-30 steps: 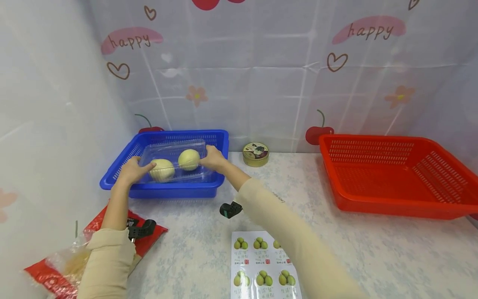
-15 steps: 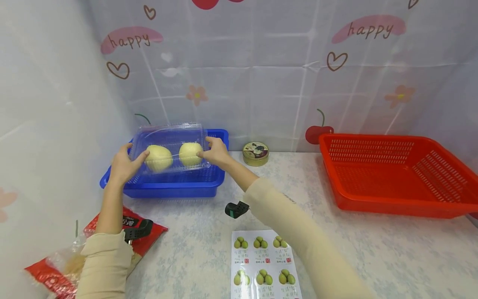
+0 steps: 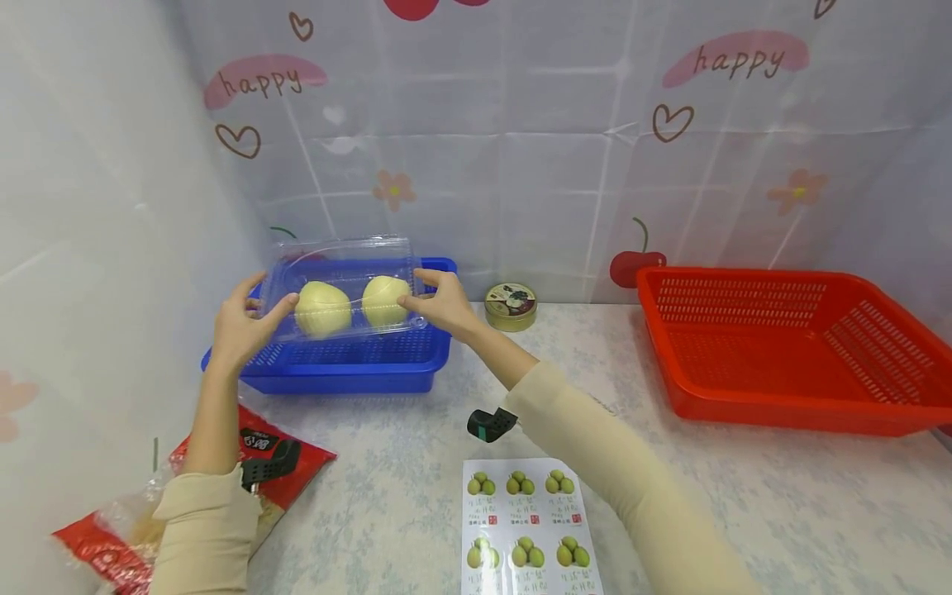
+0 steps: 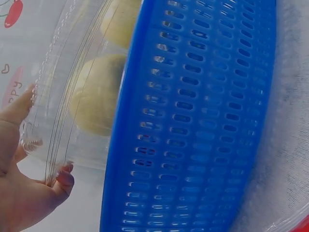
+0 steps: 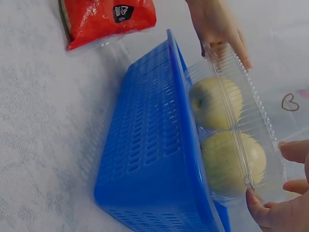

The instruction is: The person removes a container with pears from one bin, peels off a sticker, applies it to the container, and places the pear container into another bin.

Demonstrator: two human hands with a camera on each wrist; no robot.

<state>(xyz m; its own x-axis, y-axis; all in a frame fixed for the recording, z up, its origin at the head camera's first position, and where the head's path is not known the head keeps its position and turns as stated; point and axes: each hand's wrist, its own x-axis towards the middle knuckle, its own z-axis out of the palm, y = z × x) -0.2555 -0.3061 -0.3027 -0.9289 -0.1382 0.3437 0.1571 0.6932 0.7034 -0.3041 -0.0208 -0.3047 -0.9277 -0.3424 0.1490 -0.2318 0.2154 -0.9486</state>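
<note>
A clear plastic clamshell box [image 3: 338,249] with two pale yellow-green pears inside, one pear [image 3: 323,309] on the left and the other pear [image 3: 385,301] on the right, is held over the blue basket [image 3: 342,383]. My left hand [image 3: 241,325] grips its left end, thumb on the near side. At the right end my right hand [image 3: 445,306] pinches it, thumb on the front edge and fingers behind. In the right wrist view the box [image 5: 258,116] overlaps the basket's rim, both pears resting against its wall.
A red basket [image 3: 788,409] stands at the right. Between the baskets, by the back curtain, sits a round gold tin [image 3: 510,307]. A sheet of pear stickers [image 3: 528,529] lies at the front. Under the left forearm is a red and clear food bag [image 3: 290,471].
Both hands have lifted the clamshell box with the pears up from inside the blue basket, tilting it toward the head camera. In the last half second it shifted slightly up and right.
</note>
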